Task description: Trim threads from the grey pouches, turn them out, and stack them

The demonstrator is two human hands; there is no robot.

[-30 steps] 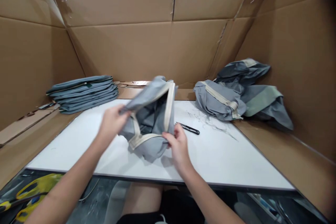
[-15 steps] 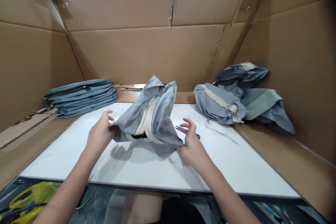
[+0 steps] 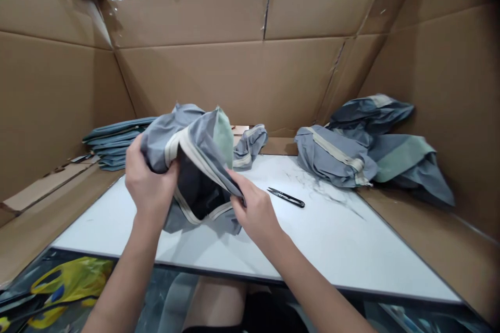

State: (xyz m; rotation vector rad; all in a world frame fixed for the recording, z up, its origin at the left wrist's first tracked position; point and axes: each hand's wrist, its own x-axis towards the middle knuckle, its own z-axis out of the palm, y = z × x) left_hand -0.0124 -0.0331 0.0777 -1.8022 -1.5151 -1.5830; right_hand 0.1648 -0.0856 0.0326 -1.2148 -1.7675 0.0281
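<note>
A grey-blue fabric pouch [image 3: 197,127] with a pale zipper is lifted over the white tabletop, its mouth spread wide so the dark inside shows. My left hand [image 3: 150,179] grips its left side, thumb at the zipper edge. On the right edge of the opening, my right hand [image 3: 253,205] pinches the cloth between thumb and fingers. A pair of black thread snips [image 3: 286,197] lies on the table, just right of my right hand and apart from it.
Folded grey-blue fabric pieces [image 3: 113,140] are stacked at back left. Several zippered pouches [image 3: 336,156] heap at back right, and a small crumpled one [image 3: 250,145] lies behind the held pouch. Cardboard walls [image 3: 195,70] enclose the table [image 3: 332,255]. A yellow bag [image 3: 78,281] is below, left.
My hands have come closer together and regripped the pouch, which is now turned and pulled open at the zipper. The snips and another crumpled pouch behind are now more exposed.
</note>
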